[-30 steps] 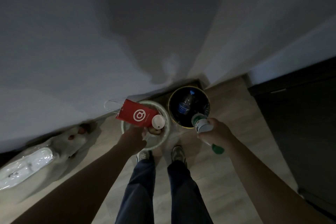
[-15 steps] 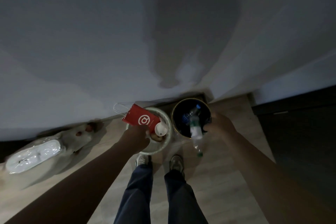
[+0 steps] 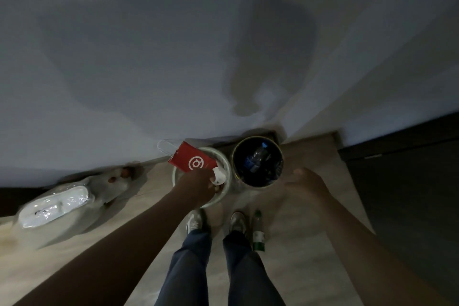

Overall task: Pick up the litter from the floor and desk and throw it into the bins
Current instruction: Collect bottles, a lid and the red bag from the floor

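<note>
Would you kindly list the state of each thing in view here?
Left hand: closed on the red paper bag and white cup, over the white bin.
Right hand: open, empty, beside the black bin.
Red paper bag: held, tilted.
White cup: held.
Green bottle: on the floor by the right shoe.
Black bin: open, blue-labelled bottle inside.
White bin: open.

Two bins point(image 3: 202, 176) point(image 3: 257, 160), two bottles point(image 3: 258, 231) point(image 3: 255, 160), one red bag point(image 3: 192, 160), one cup point(image 3: 219, 176).
</note>
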